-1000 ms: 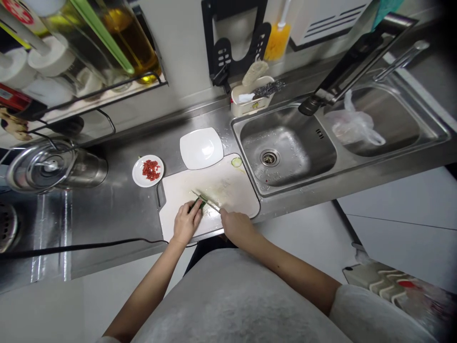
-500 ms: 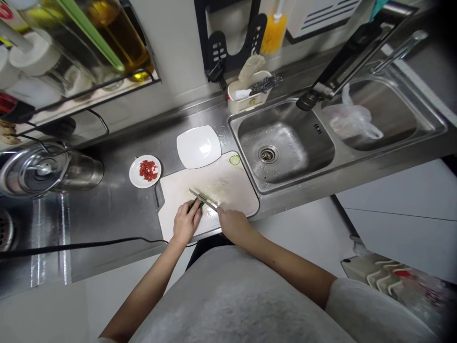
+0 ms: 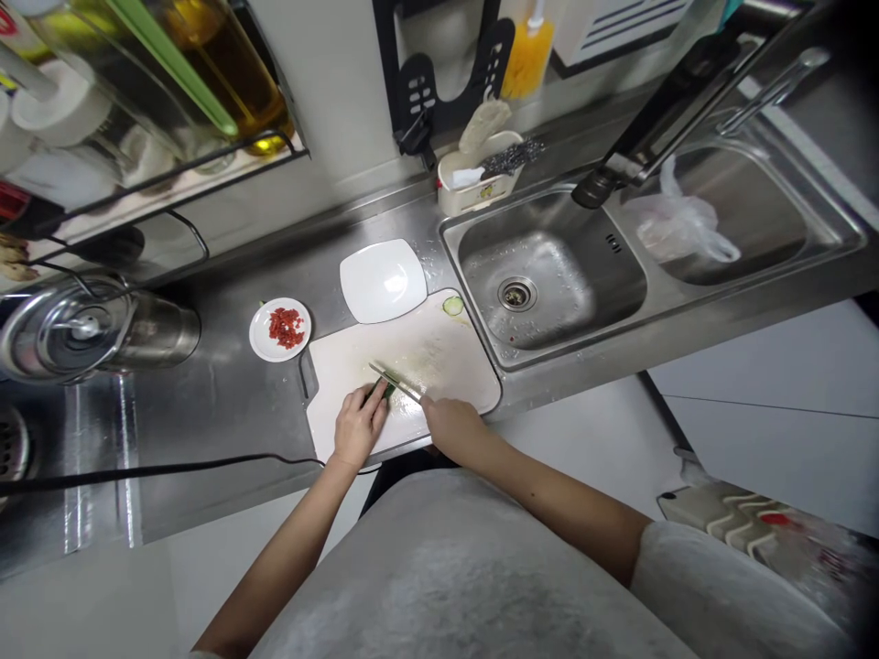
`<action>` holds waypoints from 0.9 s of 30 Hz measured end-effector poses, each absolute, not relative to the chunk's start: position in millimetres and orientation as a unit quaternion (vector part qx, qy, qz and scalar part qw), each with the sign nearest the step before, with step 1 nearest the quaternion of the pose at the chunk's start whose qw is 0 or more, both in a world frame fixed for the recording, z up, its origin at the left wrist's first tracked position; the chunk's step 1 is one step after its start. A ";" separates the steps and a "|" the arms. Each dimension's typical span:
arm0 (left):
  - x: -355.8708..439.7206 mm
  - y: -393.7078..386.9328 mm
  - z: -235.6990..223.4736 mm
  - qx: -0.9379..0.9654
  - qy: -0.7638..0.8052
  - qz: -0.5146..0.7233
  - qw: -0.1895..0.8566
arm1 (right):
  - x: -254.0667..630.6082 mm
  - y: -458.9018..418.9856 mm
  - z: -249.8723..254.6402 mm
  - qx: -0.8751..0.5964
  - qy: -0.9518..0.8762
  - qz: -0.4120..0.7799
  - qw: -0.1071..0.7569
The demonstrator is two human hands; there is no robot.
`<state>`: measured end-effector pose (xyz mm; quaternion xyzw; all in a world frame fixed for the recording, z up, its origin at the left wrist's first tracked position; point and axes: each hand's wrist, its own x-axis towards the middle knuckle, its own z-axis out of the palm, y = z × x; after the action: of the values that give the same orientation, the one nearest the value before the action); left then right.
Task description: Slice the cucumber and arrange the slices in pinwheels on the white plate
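A white cutting board [image 3: 336, 352] lies on the steel counter in front of me. On it, my left hand [image 3: 358, 426] presses its fingers onto a dark green cucumber piece [image 3: 389, 391], which they mostly cover. My right hand [image 3: 454, 426] is closed round the handle of a knife [image 3: 406, 388]; the blade points up and left, against the cucumber beside my left fingertips. A pale green cucumber slice [image 3: 452, 306] rests by the board's far right corner. Wet smears show on the middle of the board.
Behind the board is a white square plate [image 3: 383, 282]. A small white dish [image 3: 261, 343] with chopped red pieces [image 3: 286, 327] stands left of it. To the right is a double sink [image 3: 549, 275] with a plastic bag [image 3: 679, 224]. A black cable [image 3: 206, 467] crosses the counter's left.
My right hand and the knife have shifted slightly to the right and down. My left hand stays nearly where it was on the cucumber piece.
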<state>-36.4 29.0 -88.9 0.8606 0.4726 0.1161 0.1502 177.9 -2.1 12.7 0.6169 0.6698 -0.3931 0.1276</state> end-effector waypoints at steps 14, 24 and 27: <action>-34.4 29.9 -84.5 0.862 0.468 0.121 0.151 | 179.5 -0.4 11.0 0.621 0.658 -0.403 0.139; -33.5 29.9 -84.4 0.860 0.473 0.116 0.153 | 176.8 2.8 -5.2 0.622 0.659 -0.401 0.133; -34.0 29.9 -85.0 0.859 0.475 0.119 0.150 | 174.5 -0.5 -11.9 0.630 0.654 -0.398 0.132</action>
<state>-34.0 29.9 -85.0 0.8587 0.4754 0.1186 0.1502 174.5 -0.5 -11.9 0.6300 0.6536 -0.3982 0.1318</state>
